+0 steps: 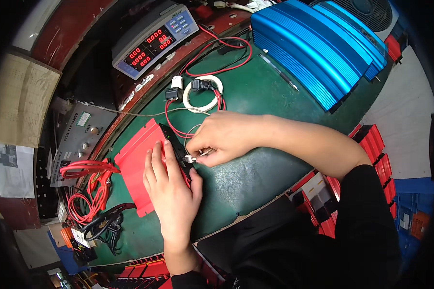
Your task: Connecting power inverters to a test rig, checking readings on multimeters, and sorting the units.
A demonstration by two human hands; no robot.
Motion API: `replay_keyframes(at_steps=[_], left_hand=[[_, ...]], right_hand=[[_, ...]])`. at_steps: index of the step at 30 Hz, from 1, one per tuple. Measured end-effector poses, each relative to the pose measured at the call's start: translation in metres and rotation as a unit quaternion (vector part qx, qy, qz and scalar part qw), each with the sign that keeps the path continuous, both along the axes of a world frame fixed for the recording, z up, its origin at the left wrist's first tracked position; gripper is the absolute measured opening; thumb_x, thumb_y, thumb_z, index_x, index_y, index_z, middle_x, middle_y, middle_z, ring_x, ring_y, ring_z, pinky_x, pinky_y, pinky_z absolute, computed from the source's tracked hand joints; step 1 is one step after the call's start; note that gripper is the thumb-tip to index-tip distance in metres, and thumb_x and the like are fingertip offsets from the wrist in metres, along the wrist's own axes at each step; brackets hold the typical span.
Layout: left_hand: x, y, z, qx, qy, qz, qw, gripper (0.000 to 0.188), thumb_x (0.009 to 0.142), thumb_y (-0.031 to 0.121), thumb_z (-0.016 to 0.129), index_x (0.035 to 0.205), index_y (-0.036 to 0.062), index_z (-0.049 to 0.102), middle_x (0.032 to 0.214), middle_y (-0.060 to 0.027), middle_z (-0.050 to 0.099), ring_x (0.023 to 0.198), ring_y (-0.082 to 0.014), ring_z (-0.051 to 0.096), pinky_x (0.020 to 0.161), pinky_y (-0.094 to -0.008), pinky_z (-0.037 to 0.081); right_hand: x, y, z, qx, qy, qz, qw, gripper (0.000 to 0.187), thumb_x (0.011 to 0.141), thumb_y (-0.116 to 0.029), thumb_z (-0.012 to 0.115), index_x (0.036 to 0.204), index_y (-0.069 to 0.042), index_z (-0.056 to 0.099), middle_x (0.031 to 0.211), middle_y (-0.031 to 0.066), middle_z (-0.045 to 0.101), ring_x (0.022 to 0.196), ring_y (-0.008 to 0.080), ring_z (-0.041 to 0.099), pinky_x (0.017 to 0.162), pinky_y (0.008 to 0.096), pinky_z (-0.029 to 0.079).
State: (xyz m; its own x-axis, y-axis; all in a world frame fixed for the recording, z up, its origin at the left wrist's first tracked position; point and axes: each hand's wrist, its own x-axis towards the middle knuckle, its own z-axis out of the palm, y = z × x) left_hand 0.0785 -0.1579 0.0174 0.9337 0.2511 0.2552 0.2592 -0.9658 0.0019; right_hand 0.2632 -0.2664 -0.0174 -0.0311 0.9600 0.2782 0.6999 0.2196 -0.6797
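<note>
Left hand (pixel 171 185) flat, open, pressing black board (pixel 176 147) on red plate (pixel 135 166); right hand (pixel 219 137) pinching small connector (pixel 192 158).

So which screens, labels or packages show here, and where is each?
Digital meter: top centre, grey box, red lit digits, blue keys.
Control box: left edge, grey panel, small pale label, knobs.
Paper sheet: far left, white with dark print.
Cardboard: upper left, plain brown.

Two hands (pixel 171 185), two blue ribbed housings (pixel 313 48), one red plate (pixel 137 166), one white tape ring (pixel 202 94).
</note>
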Motion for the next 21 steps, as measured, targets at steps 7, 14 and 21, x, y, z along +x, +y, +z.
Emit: replay_keyframes(at_steps=[7, 14, 21], left_hand=[[-0.001, 0.000, 0.001, -0.004, 0.001, 0.001, 1.000, 0.068, 0.083, 0.017, 0.065, 0.144, -0.0002, 0.040, 0.144, -0.0226, 0.043, 0.133, -0.0404, 0.041, 0.110, -0.0500, 0.032], [0.001, -0.002, 0.002, -0.007, 0.006, 0.002, 1.000, 0.067, 0.084, 0.017, 0.064, 0.144, -0.0003, 0.040, 0.143, -0.0231, 0.043, 0.132, -0.0407, 0.041, 0.110, -0.0504, 0.032], [0.000, 0.000, 0.001, -0.007, 0.006, 0.001, 1.000, 0.068, 0.083, 0.017, 0.064, 0.145, -0.0003, 0.039, 0.144, -0.0227, 0.043, 0.133, -0.0405, 0.041, 0.109, -0.0503, 0.032]], right_hand=[[0.003, 0.006, -0.006, 0.001, 0.079, 0.009, 0.997, 0.012, 0.084, -0.019, 0.064, 0.083, -0.006, 0.062, 0.074, 0.0080, 0.065, 0.067, 0.0273, 0.064, 0.058, 0.0404, 0.046], [0.005, 0.003, -0.011, -0.003, 0.027, 0.021, 0.999, 0.018, 0.088, -0.024, 0.064, 0.085, -0.007, 0.064, 0.078, 0.0086, 0.067, 0.072, 0.0293, 0.066, 0.061, 0.0414, 0.049], [0.003, 0.007, -0.012, 0.029, -0.001, 0.000, 1.000, 0.020, 0.090, -0.028, 0.065, 0.090, -0.008, 0.064, 0.083, 0.0086, 0.068, 0.077, 0.0321, 0.066, 0.064, 0.0439, 0.050]])
